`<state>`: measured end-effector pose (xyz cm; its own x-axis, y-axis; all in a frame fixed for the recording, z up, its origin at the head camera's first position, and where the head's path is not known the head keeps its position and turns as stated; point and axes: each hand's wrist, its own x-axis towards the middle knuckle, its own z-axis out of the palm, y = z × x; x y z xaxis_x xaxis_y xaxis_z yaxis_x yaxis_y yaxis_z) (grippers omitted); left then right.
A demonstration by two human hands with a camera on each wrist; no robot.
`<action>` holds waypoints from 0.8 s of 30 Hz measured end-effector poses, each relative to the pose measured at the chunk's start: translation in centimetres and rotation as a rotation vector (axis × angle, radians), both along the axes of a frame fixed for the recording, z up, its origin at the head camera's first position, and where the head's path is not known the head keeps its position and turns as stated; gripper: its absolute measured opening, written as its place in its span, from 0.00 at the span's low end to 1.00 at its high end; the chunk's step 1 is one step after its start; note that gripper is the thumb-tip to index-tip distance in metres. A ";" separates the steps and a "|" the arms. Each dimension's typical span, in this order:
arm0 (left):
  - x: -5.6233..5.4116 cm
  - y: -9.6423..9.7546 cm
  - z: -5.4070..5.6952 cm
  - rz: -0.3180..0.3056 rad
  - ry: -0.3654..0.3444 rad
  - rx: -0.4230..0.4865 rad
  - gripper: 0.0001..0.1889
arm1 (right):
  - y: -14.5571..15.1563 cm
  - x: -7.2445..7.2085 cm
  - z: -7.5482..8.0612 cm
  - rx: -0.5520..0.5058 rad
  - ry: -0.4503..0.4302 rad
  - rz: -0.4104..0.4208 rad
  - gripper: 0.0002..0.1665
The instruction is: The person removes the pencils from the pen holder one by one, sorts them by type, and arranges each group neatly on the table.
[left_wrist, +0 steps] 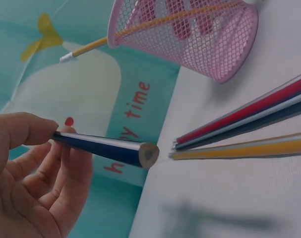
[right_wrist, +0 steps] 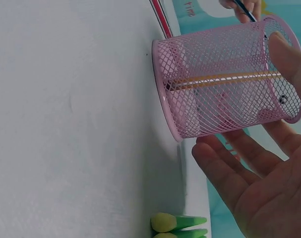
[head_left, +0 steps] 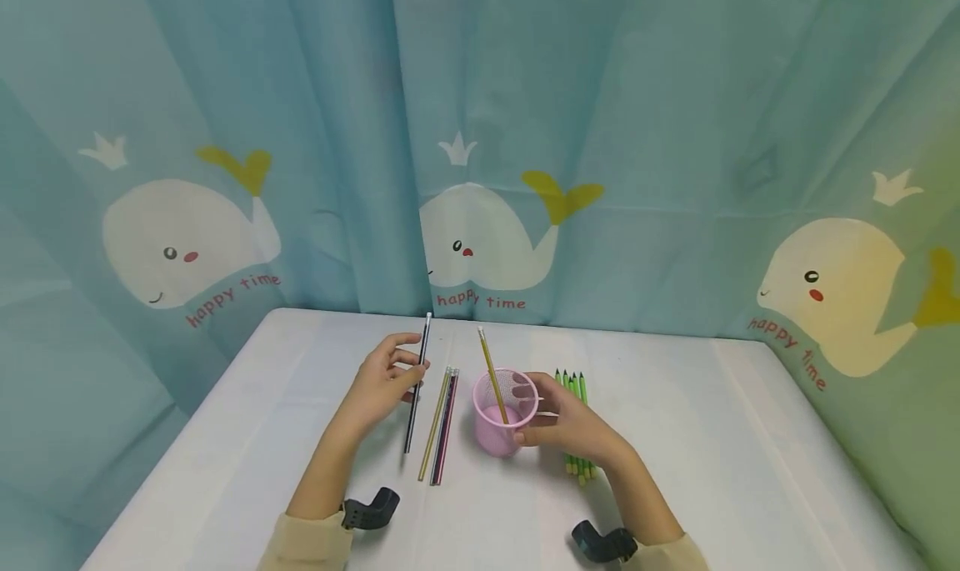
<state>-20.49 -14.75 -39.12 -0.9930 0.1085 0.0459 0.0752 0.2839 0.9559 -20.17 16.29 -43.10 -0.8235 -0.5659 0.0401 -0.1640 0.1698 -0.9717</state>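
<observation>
A dark blue pencil (left_wrist: 100, 148) with pale stripes is pinched between the thumb and fingers of my left hand (head_left: 384, 388), raised over the table and tilted. My right hand (head_left: 573, 425) grips a pink mesh pencil cup (head_left: 491, 439) from its right side, thumb near the rim and fingers around the far side. Inside the cup leans one yellow pencil (head_left: 491, 373), its white-tipped end sticking out above the rim. Between the left hand and the cup lie a yellow pencil (head_left: 433, 429), a red pencil (left_wrist: 249, 111) and a dark pencil (left_wrist: 254, 123), side by side.
Several green pencils (head_left: 582, 388) lie in a bunch right of the cup, partly behind my right hand and forearm. The white table (head_left: 697, 446) ends at a back edge, where a teal curtain (head_left: 660, 137) with printed whales hangs.
</observation>
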 end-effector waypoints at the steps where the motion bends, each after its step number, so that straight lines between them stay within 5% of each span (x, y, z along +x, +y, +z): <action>1: 0.0 0.0 -0.1 0.004 0.000 -0.006 0.24 | 0.0 0.0 0.0 -0.005 0.002 0.000 0.46; 14: -0.7 -0.3 -2.2 0.026 -0.103 -0.158 0.23 | -0.1 0.2 0.3 0.007 0.001 -0.016 0.46; 24: -0.8 0.3 -3.4 -0.004 -0.117 -0.275 0.22 | -0.1 0.0 0.2 0.033 0.027 -0.020 0.46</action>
<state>-21.28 -14.41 -42.48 -0.9894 0.1046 -0.1005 -0.0295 0.5330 0.8456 -20.13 16.24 -42.86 -0.8334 -0.5510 0.0442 -0.1868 0.2056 -0.9606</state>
